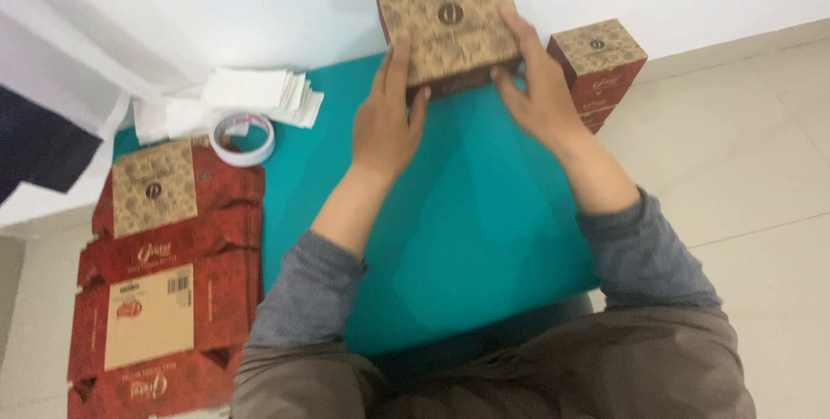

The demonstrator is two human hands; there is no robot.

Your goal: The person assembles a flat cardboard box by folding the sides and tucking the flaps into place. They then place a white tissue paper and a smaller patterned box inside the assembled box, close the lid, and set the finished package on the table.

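One box (445, 17) in both hands' grip, left (386, 121) and right (540, 90); one more box (598, 64) beside.

Box (445, 21): tan top with brown ornamental print, dark red sides. Mat (467, 229): plain teal. Flattened cartons (164, 289): red and tan. Tape roll (244, 138): white.

- I see the box (450, 25) is matt printed cardboard, tan over dark red.
- The teal mat (467, 229) looks smooth, faintly sheened.
- At its left edge, flattened cartons (164, 289) are matt cardboard; the tape roll (244, 138) is glossy; white paper sheets (251, 90) lie matt.
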